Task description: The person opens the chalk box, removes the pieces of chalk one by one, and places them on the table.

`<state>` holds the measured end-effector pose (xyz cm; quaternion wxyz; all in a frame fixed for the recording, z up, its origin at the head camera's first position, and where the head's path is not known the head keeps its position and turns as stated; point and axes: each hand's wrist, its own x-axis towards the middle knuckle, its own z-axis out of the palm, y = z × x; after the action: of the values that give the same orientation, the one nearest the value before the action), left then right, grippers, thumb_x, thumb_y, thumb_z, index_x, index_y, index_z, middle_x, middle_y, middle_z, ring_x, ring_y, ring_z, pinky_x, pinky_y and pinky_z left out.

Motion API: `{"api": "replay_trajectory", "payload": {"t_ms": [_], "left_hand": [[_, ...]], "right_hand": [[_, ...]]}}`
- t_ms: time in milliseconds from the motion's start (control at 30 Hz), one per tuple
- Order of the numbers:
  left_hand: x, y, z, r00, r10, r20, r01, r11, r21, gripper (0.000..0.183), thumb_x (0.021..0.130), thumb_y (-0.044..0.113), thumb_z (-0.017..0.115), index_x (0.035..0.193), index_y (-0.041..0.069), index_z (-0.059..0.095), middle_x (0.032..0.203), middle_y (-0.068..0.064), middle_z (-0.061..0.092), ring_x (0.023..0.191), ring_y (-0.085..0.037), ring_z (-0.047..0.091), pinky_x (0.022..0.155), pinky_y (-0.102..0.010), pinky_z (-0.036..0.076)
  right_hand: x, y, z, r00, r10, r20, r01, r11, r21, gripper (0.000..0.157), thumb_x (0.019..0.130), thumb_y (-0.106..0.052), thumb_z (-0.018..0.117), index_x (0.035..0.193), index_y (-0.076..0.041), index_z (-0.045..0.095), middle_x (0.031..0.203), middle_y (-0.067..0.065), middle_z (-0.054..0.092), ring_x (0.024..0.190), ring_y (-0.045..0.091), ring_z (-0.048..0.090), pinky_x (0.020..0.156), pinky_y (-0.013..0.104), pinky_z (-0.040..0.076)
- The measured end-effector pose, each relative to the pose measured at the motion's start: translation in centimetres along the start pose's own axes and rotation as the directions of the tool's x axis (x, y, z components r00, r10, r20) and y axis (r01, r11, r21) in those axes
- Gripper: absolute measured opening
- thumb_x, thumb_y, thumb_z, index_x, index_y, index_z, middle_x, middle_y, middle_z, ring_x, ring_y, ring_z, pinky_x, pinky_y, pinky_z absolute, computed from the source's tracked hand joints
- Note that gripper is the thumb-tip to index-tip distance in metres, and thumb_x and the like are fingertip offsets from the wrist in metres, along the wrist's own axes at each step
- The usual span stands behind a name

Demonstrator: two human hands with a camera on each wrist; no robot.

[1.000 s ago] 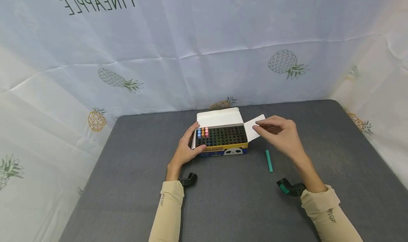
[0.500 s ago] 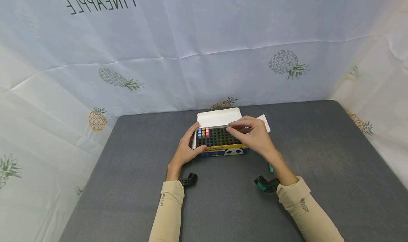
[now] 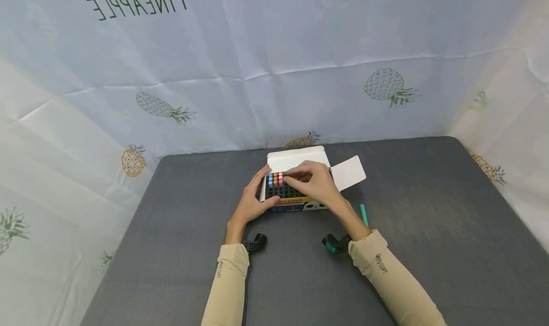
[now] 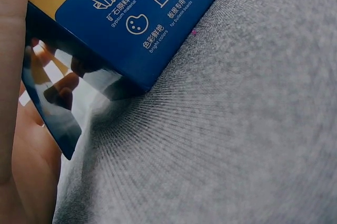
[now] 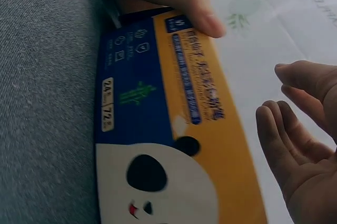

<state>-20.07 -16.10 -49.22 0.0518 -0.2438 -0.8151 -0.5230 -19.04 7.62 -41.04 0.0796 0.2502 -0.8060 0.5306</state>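
Note:
A blue and yellow chalk box (image 3: 293, 206) with a panda on its front stands on the grey table, lid up. My left hand (image 3: 249, 199) grips its left end, thumb over the front edge and fingers toward the back. Blue, orange and pink chalks (image 3: 275, 179) fill several holes at the left of the black insert. My right hand (image 3: 316, 183) is over the box, fingertips close beside the pink chalks. In the right wrist view, a gap shows between the thumb and fingers of that right hand (image 5: 303, 140), with nothing held there.
A green chalk stick (image 3: 363, 215) lies on the table (image 3: 291, 278), right of the box and beside my right forearm. The box's white side flap (image 3: 349, 172) sticks out to the right, its white lid (image 3: 296, 158) up behind. A pineapple-print cloth (image 3: 257, 54) hangs behind the table.
My right hand has moved left from the side flap, across the box, to the pink chalks. The flap is uncovered again. My left hand stays on the box.

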Motion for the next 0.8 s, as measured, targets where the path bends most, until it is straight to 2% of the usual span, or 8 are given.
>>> {"api": "replay_trajectory", "payload": {"t_ms": [233,500,667,800], "left_hand": [[0.0,0.1,-0.1,1.0,0.001,0.005,-0.001,1.0,0.005,0.09,0.088,0.064,0.071,0.159,0.021,0.037,0.17,-0.005,0.028,0.157,-0.031,0.03,0.121,-0.06,0.035],[0.1,0.2,0.1,1.0,-0.017,0.004,0.017,1.0,0.002,0.088,0.087,0.062,0.073,0.159,0.025,0.038,0.17,-0.002,0.028,0.157,-0.029,0.03,0.121,-0.058,0.036],[0.1,0.3,0.0,1.0,-0.014,0.006,0.014,1.0,-0.003,0.085,0.089,0.053,0.076,0.159,0.022,0.038,0.17,-0.005,0.028,0.157,-0.031,0.029,0.122,-0.059,0.035],[0.1,0.3,0.0,1.0,-0.014,0.007,0.014,1.0,-0.014,0.083,0.089,0.038,0.08,0.158,0.019,0.038,0.17,-0.008,0.028,0.157,-0.032,0.028,0.122,-0.058,0.035]], "right_hand": [[0.6,0.8,1.1,0.998,0.019,0.056,-0.017,0.999,-0.036,0.018,0.091,-0.01,0.078,0.106,-0.001,0.08,0.096,0.015,0.074,0.081,0.024,0.074,0.074,0.028,0.062],[0.9,1.2,1.7,0.997,0.051,0.066,-0.044,0.993,-0.106,0.014,0.089,-0.013,0.079,0.099,-0.003,0.082,0.092,0.014,0.075,0.077,0.023,0.074,0.072,0.03,0.063],[0.9,1.2,1.9,0.997,0.044,0.063,-0.034,0.988,-0.151,0.013,0.088,-0.013,0.081,0.094,-0.002,0.082,0.088,0.014,0.075,0.073,0.022,0.074,0.068,0.029,0.062],[1.0,1.0,2.2,0.996,0.06,0.067,-0.046,0.981,-0.189,0.013,0.087,-0.013,0.082,0.093,-0.001,0.083,0.089,0.015,0.076,0.072,0.022,0.073,0.067,0.03,0.062]]}}
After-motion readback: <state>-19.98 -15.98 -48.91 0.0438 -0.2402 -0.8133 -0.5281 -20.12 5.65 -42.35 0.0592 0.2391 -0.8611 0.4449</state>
